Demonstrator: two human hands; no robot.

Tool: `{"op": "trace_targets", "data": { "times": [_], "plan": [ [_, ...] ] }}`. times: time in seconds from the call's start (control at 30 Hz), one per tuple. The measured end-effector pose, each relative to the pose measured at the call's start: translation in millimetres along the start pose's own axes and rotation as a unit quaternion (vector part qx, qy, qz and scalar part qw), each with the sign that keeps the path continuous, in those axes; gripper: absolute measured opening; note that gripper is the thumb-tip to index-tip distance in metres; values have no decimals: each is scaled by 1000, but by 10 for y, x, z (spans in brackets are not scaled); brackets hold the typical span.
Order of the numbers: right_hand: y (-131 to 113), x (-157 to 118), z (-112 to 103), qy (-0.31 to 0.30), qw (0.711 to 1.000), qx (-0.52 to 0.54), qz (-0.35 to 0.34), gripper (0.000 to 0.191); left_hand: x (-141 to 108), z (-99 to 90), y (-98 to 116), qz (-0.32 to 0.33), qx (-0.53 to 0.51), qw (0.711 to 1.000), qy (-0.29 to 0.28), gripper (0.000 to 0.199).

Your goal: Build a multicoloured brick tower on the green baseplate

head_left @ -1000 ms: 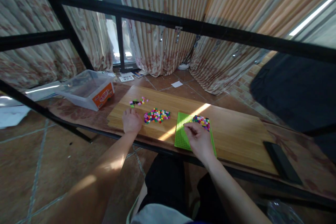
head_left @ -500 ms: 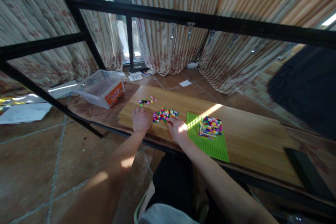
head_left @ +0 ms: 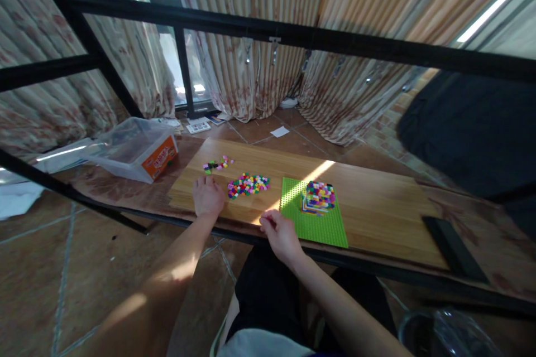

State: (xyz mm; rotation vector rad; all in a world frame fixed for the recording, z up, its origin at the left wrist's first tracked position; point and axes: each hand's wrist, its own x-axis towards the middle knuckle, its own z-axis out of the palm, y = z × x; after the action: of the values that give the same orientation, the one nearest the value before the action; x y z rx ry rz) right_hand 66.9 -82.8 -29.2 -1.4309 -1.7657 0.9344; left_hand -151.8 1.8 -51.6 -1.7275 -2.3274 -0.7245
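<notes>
My left hand (head_left: 208, 197) rests palm down on the wooden board (head_left: 377, 206), its fingers stretched out and nothing visible in them. Just to its right lies a loose pile of small coloured building bricks (head_left: 248, 185); a smaller scatter of bricks (head_left: 218, 164) is beyond its fingertips. My right hand (head_left: 280, 234) is at the board's near edge, thumb and fingers pinched together. Whatever is between them is too small to make out. Right of that hand lies a green studded baseplate (head_left: 316, 228), bearing a multicoloured block of stacked bricks (head_left: 320, 196).
A clear plastic box (head_left: 134, 148) with an orange label stands left of the board. A dark flat object (head_left: 454, 248) lies at the board's right end. A black metal bar (head_left: 251, 28) crosses in front of the curtains (head_left: 259, 78).
My right hand has drawn back from the brick pile toward the near edge, fingers pinched. My left hand stays on the board. The view has turned slightly right.
</notes>
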Motion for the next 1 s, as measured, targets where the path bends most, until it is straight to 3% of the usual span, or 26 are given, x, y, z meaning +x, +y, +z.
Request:
{"op": "trace_targets", "data": {
  "times": [0.1, 0.2, 0.3, 0.47, 0.77, 0.9, 1.0],
  "plan": [
    [108, -295, -168, 18, 992, 119, 47, 18, 13, 18, -14, 4, 4, 1000, 1, 31],
    [229, -459, -415, 95, 967, 208, 108, 22, 25, 32, -21, 9, 3, 1000, 1, 32],
    [307, -485, -722, 193, 938, 249, 147, 30, 30, 31, -17, 0, -2, 1000, 0, 32],
    [363, -331, -1147, 297, 916, 238, 127, 36, 33, 17, -10, -3, -6, 1000, -3, 33],
    [347, -90, -1374, 303, 951, 30, 51, 33, 38, 29, -25, 0, -24, 1000, 1, 36],
    [233, 14, -1517, 275, 951, -140, -3, 27, 32, 24, -12, -11, -34, 999, -6, 36],
    [182, 109, -1614, 230, 950, -204, -55, 26, 31, 20, -3, -15, -33, 999, -10, 35]
  ]
}}
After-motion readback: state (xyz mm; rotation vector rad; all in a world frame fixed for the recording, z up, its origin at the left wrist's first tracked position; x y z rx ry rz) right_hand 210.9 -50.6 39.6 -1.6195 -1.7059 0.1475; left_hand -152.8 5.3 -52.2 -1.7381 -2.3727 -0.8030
